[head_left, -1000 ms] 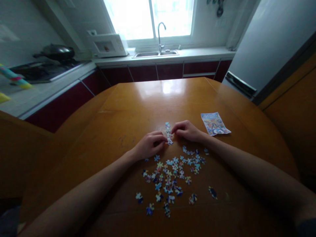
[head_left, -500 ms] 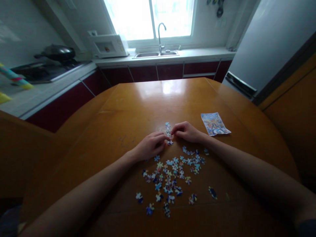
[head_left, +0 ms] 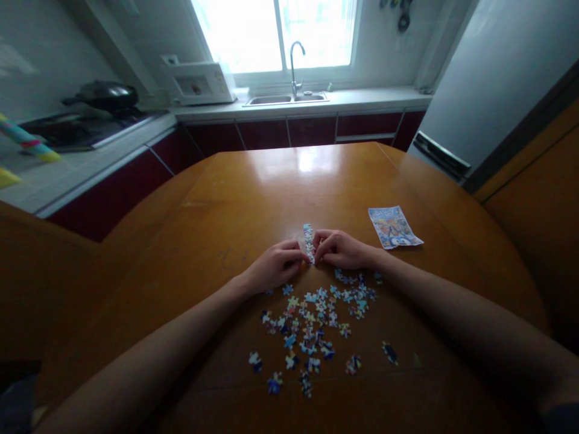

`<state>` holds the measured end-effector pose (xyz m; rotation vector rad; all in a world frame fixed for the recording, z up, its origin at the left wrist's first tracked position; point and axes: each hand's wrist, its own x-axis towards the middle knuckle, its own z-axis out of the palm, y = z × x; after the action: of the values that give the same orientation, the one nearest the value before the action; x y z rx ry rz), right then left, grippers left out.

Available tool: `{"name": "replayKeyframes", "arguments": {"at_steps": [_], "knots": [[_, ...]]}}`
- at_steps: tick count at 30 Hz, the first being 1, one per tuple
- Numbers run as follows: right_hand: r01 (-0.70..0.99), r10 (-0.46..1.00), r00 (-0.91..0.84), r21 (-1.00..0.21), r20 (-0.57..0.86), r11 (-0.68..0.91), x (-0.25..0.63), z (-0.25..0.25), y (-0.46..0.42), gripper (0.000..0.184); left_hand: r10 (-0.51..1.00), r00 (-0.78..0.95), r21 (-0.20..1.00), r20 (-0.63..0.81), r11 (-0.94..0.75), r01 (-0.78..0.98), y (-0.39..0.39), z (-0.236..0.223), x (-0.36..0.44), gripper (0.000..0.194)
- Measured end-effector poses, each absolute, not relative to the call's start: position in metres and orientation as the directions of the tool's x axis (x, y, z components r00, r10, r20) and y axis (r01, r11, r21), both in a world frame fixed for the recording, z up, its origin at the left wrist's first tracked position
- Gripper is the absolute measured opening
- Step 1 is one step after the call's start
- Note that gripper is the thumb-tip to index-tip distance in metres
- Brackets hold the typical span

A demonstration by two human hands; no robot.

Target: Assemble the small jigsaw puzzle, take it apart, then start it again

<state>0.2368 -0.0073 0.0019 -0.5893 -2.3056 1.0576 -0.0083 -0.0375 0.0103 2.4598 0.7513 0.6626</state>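
A narrow strip of joined jigsaw pieces (head_left: pixel 308 236) lies on the wooden table (head_left: pixel 271 187), running away from me. My left hand (head_left: pixel 278 265) rests at its left side, fingers curled, with the fingertips at the near end of the strip. From the right, my right hand (head_left: pixel 340 248) pinches at the same near end, thumb and fingers close together. Both hands touch the lowest piece of the strip, which their fingertips partly cover. Many loose jigsaw pieces (head_left: pixel 310 316) are scattered on the table nearer to me, below the hands.
A printed picture sheet (head_left: pixel 395 227) with a creased corner lies right of my right hand. Beyond the table are a counter with a sink (head_left: pixel 271 100), a microwave (head_left: pixel 199 83) and a stove with a wok (head_left: pixel 106 96). A fridge (head_left: pixel 479 90) stands at the right.
My right hand has moved nearer along the strip, down to its lower end. My left fingertips reached over the strip, then drew back to its left edge. The loose pieces have stayed put.
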Motion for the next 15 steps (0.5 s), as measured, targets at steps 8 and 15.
{"name": "replayKeyframes", "arguments": {"at_steps": [8,15], "knots": [[0.221,0.6,-0.761,-0.77,0.248,0.599,0.2358,0.0039,-0.0082,0.024,0.609,0.726,0.559,0.32,-0.74,0.375,-0.0384,0.0105,-0.0077,0.025],[0.21,0.574,-0.783,-0.768,0.239,0.605,0.2363,0.0056,-0.0107,0.022,0.611,0.725,0.558,0.32,-0.739,0.377,-0.0383,0.0121,-0.0077,0.024]]}}
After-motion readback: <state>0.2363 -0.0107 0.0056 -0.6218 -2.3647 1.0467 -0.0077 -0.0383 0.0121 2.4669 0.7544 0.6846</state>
